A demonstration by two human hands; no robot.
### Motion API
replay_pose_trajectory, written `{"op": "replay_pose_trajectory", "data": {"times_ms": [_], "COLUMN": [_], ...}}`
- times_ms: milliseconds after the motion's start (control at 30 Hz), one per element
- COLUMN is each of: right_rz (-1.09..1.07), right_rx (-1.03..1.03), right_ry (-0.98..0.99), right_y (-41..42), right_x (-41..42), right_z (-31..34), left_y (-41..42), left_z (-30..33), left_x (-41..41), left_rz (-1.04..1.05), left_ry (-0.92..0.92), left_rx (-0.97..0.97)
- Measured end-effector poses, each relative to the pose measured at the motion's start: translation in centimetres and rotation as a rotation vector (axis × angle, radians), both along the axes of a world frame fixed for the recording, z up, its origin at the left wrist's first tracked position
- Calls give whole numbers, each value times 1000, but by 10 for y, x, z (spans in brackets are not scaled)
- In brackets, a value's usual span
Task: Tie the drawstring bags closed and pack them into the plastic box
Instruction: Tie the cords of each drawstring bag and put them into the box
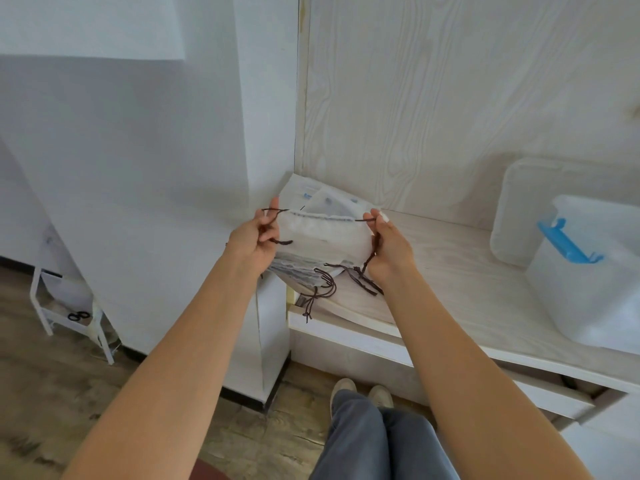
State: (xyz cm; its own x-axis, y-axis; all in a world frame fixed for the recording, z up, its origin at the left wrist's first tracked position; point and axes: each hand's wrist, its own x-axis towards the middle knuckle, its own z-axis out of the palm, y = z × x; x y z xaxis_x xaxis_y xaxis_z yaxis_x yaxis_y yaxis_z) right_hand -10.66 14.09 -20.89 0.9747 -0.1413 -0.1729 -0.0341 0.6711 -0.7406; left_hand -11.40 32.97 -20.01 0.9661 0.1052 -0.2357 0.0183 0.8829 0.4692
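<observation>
Both hands pinch the dark brown drawstring cord (277,211) of a sheer white fabric bag (323,237), the left hand (254,239) holding the cord's loop at the bag's left end and the right hand (389,247) gripping the cord at its right end, so the bag hangs stretched between them above the near left corner of the pale wood-grain bench (457,271). Beneath the held bag, a stack of similar sheer white bags (304,275) lies at that corner, its brown cords trailing over the front edge. Well apart, toward the bench's right end, stands a translucent plastic box with a blue clip handle (588,285), and its translucent lid (516,209) leans against the wood-grain back panel behind it.
</observation>
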Motion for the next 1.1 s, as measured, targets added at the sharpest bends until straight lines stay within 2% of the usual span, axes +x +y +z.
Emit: {"op": "replay_pose_trajectory", "data": {"times_ms": [100,200,300,367,433,467,500,567,667,767,867,967,1100], "right_rz": [-19,-41,2,29,-12,-35,-50,-91,-165,-207,-262,-305,-338], "right_rx": [-219,-633,-1166,-1589,-1954,-2071,-2131,-2178,-2222,-2230,-2224,-2243,-2392], "right_ry": [-58,-232,-540,-790,-1195,-1378,-1493,-1568,-1588,-1604,-1560,-1517,-1209], "right_y": [-2,-7,-15,-26,-36,-39,-41,-42,-45,-47,-46,-42,-33], "right_x": [2,0,3,8,14,16,17,19,15,12,11,6,-3], "right_z": [1,8,21,29,35,36,36,36,35,33,33,27,18], "left_y": [-1,-4,-1,4,8,10,10,11,14,17,16,13,7], "left_z": [-1,3,9,11,13,14,15,17,18,15,14,17,22], "left_x": [-5,-6,-5,-6,-7,-7,-8,-9,-8,-5,-2,-3,-5], "left_rz": [-12,42,129,136,125,123,115,71,-16,23,104,103,136], "left_ry": [-18,-27,-135,-254,-362,-405,-444,-496,-556,-651,-646,-589,-513], "left_rx": [358,873,1357,1596,1783,1863,1931,2033,2189,2280,2275,2374,2517]}}
